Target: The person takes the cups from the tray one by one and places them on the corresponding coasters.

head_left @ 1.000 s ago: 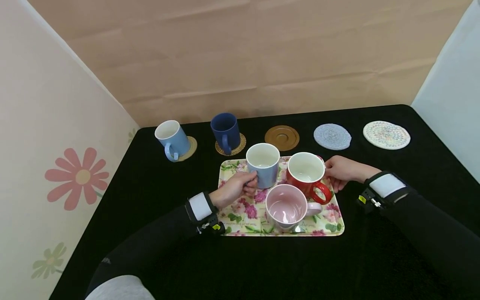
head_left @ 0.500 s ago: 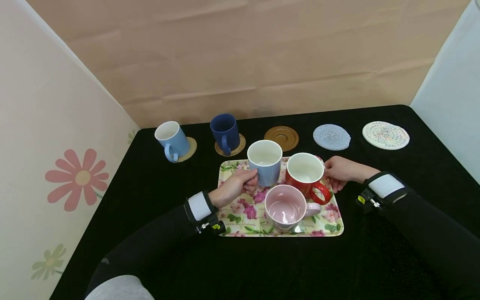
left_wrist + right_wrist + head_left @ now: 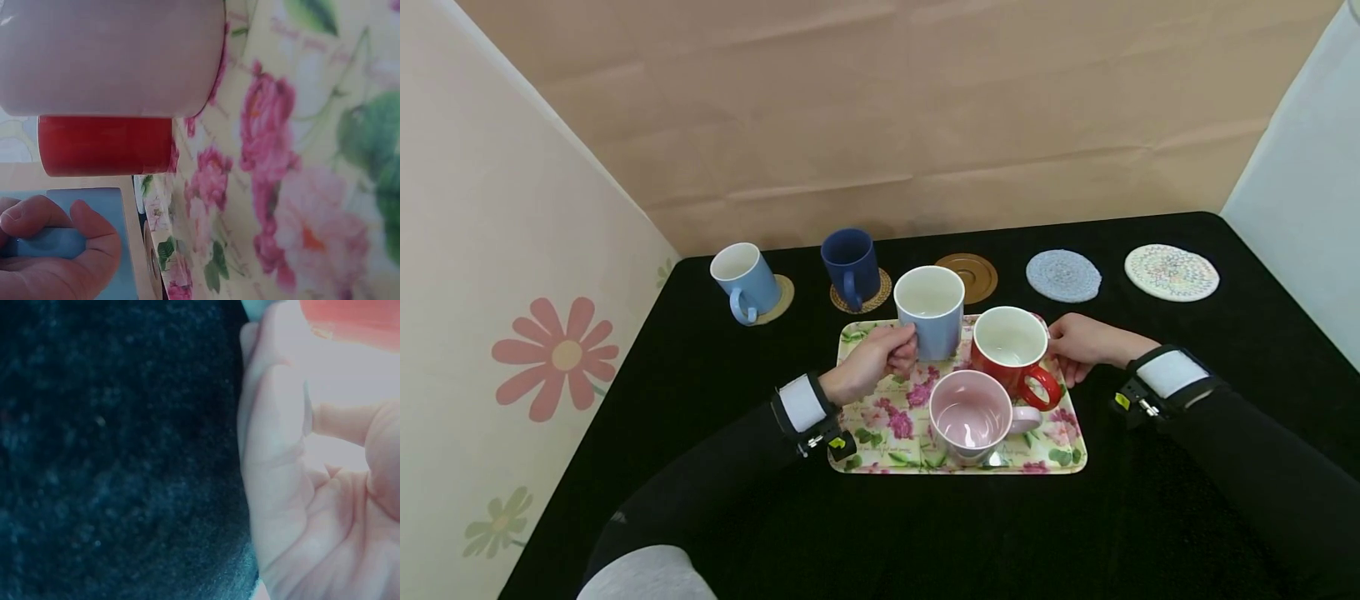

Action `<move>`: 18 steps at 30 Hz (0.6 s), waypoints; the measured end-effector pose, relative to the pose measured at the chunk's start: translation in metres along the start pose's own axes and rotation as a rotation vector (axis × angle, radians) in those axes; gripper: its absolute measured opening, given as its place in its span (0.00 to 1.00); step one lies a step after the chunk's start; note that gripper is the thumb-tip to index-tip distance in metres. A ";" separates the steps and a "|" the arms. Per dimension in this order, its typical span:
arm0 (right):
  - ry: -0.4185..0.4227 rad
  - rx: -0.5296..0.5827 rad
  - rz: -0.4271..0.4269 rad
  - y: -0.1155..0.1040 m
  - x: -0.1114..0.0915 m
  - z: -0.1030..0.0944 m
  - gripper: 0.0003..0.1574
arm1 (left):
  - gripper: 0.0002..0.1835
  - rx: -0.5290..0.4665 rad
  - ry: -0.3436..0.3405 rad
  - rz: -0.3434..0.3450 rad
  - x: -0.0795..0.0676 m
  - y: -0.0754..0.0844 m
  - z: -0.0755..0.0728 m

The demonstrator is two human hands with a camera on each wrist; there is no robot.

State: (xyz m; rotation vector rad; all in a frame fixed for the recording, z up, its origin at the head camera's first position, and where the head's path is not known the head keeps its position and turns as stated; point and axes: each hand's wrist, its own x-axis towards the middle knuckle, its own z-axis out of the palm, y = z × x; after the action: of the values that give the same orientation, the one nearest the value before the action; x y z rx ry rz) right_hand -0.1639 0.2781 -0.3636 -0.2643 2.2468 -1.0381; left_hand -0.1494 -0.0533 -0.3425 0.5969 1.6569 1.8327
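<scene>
My left hand [image 3: 878, 360] grips the handle of a light blue mug [image 3: 931, 329] with a white inside. In the left wrist view its fingers curl round the blue handle [image 3: 50, 244], and the mug's base stands apart from the flowered tray [image 3: 219, 162]. Behind the tray's far right corner, my right hand [image 3: 1088, 342] pinches the tray [image 3: 880, 437] at its edge, thumb on the inner side in the right wrist view. A red mug [image 3: 996, 364] with a white inside stands beside that hand on the tray. In front of it stands a pink cup [image 3: 951, 446], handle to the right.
Along the back, a light blue mug [image 3: 757, 283] and a dark blue mug [image 3: 853, 258] stand on round coasters. Further right lie a brown coaster [image 3: 981, 279], partly hidden by the held mug, a pale blue coaster [image 3: 1063, 275] and a speckled white coaster [image 3: 1172, 272]. Paper walls enclose the black table.
The left hand has raised the light blue mug off the tray and moved it slightly away toward the brown coaster. The right hand and tray have stayed put.
</scene>
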 end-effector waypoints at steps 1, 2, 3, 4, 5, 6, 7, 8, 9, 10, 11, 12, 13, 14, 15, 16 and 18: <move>-0.001 -0.001 -0.006 0.001 0.000 0.000 0.16 | 0.23 0.000 0.005 0.002 0.001 0.001 0.000; 0.006 0.000 0.006 0.001 0.000 0.000 0.16 | 0.23 -0.002 0.010 0.001 0.002 0.001 0.000; 0.012 -0.002 0.011 0.000 0.000 0.000 0.16 | 0.23 -0.003 0.017 0.000 0.004 0.002 0.001; 0.018 -0.005 0.017 -0.001 0.000 0.001 0.16 | 0.23 -0.008 0.022 -0.002 0.005 0.002 0.001; 0.029 -0.009 0.037 -0.002 0.000 0.002 0.16 | 0.23 -0.009 0.028 -0.003 0.006 0.003 0.001; 0.035 -0.016 0.043 -0.003 0.001 0.003 0.16 | 0.23 -0.009 0.033 -0.002 0.007 0.004 0.002; 0.038 -0.021 0.048 -0.004 0.001 0.003 0.16 | 0.23 -0.009 0.037 0.000 0.008 0.004 0.002; 0.043 -0.025 0.057 -0.005 0.001 0.004 0.15 | 0.23 -0.010 0.043 0.002 0.010 0.005 0.002; 0.045 -0.031 0.059 -0.005 0.001 0.004 0.15 | 0.23 -0.010 0.051 0.005 0.011 0.006 0.002; 0.046 -0.033 0.062 -0.005 0.001 0.004 0.15 | 0.23 -0.008 0.058 0.008 0.013 0.006 0.002; 0.048 -0.036 0.064 -0.005 0.002 0.004 0.15 | 0.23 -0.007 0.067 0.010 0.014 0.007 0.002; 0.048 -0.037 0.066 -0.005 0.002 0.004 0.15 | 0.23 0.000 0.078 0.011 0.016 0.008 0.002; 0.048 -0.037 0.068 -0.004 0.002 0.004 0.15 | 0.23 0.004 0.090 0.011 0.018 0.009 0.002; 0.049 -0.036 0.069 -0.003 0.003 0.004 0.15 | 0.23 0.011 0.102 0.011 0.020 0.009 0.002; 0.048 -0.034 0.067 -0.003 0.003 0.004 0.15 | 0.23 0.015 0.114 0.011 0.022 0.010 0.001; 0.046 -0.033 0.067 -0.003 0.003 0.004 0.15 | 0.23 0.021 0.129 0.014 0.025 0.010 0.001; 0.042 -0.032 0.070 -0.003 0.003 0.004 0.14 | 0.23 0.042 0.163 0.018 0.032 0.011 0.001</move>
State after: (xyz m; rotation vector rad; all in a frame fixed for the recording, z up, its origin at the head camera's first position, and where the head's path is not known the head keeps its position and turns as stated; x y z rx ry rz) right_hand -0.1640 0.2724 -0.3644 -0.1779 2.2951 -0.9808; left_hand -0.1736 -0.0315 -0.3335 0.4922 1.8057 1.9070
